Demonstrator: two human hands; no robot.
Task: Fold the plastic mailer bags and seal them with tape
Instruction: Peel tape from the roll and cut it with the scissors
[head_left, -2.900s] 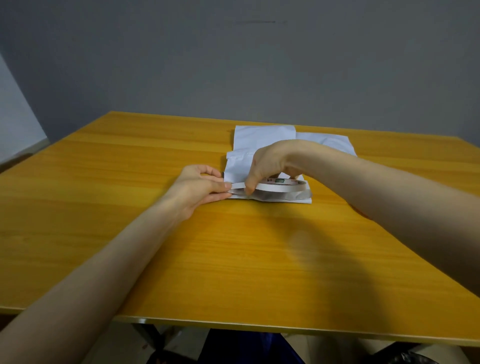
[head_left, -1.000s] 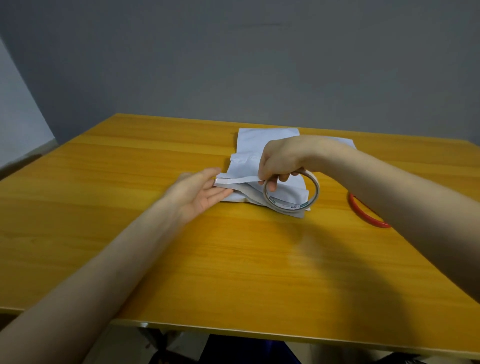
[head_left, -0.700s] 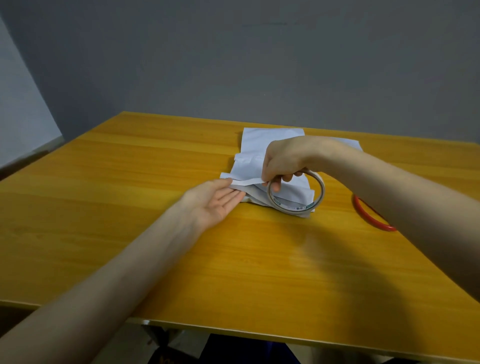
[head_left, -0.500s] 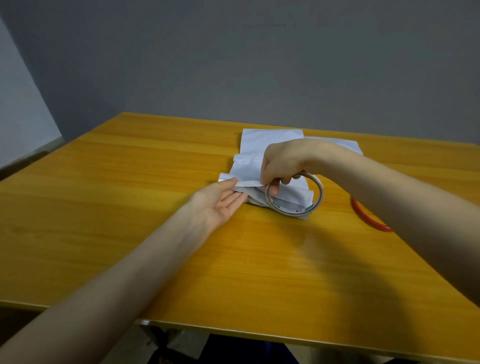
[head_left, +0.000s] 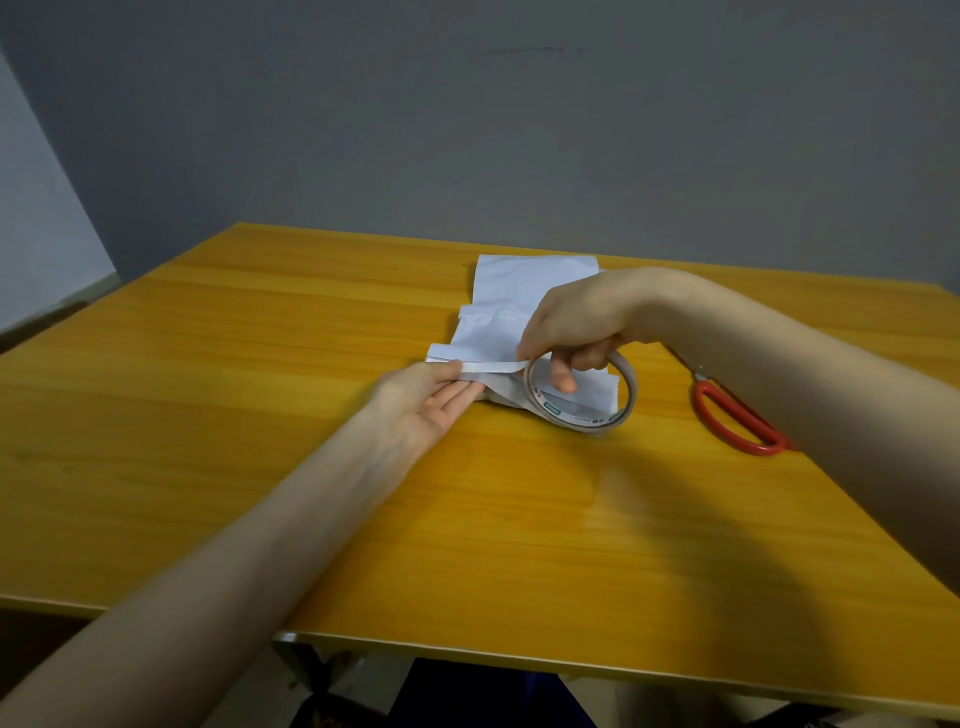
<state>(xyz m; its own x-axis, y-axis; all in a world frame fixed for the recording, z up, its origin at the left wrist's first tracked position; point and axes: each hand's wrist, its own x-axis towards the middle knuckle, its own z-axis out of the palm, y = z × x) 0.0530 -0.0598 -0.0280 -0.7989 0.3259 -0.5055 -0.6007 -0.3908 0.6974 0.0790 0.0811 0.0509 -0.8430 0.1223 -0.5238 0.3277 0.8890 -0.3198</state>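
1. Two hands (head_left: 426, 402) work one seam, well in from the near edge of the tabletop (head_left: 260, 415). The left forearm reaches forward from the near left and the right forearm comes in from the right edge.
2. The left hand lies palm up with straight fingers at the left end of the folded mailer bag (head_left: 483, 338). Its thumb appears to pinch the free end of the tape strip (head_left: 491, 367) against them.
3. The strip runs taut from that thumb to the tape roll (head_left: 566, 415), across the bag's near fold. The bag lies right of centre on the tabletop.
4. The right hand (head_left: 576, 322) is clamped on the roll from above, wrist arched. One finger hooks down through the ring and the roll tilts on its edge over the bag's right end.
5. To do this step well, I would keep the strip tight and level, lower it squarely over the fold, then press from left to right so that no wrinkle forms. The left thumb should not lift until the tape grips.
6. More mailer bags (head_left: 524, 275) lie flat beyond, toward the far edge, partly under the folded one.
7. Red-handled scissors (head_left: 707, 391) wait near the right edge, partly hidden by the right forearm. They are probably needed to cut the strip.
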